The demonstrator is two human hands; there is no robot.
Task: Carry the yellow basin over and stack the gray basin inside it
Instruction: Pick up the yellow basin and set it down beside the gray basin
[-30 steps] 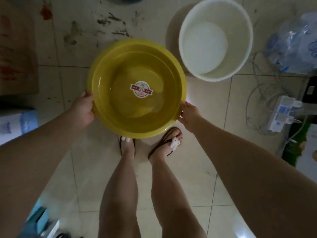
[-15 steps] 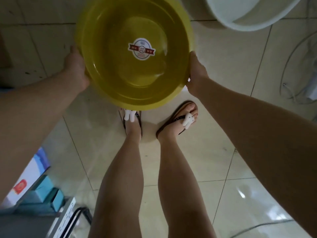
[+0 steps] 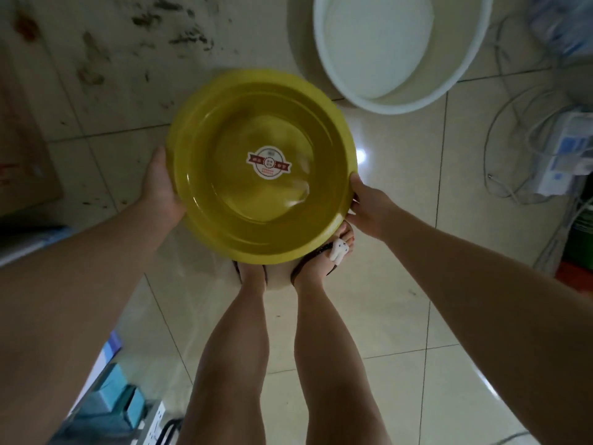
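I hold the yellow basin (image 3: 224,200) level above the tiled floor, just in front of my feet. It is round and empty, with a red-and-white sticker on its bottom. My left hand (image 3: 160,187) grips its left rim and my right hand (image 3: 369,207) grips its right rim. A pale gray basin (image 3: 462,72) stands on the floor beyond it, up and to the right, empty and cut off by the top edge.
A power strip (image 3: 564,155) with tangled cables lies on the floor at the right. A cardboard box (image 3: 22,168) sits at the left edge. Boxes and another power strip (image 3: 154,422) lie at the lower left. Dark stains mark the floor tiles (image 3: 128,59) at upper left.
The view dipped toward my feet and has come back up, so the gray basin shows more fully again. The yellow basin stays gripped in both hands.
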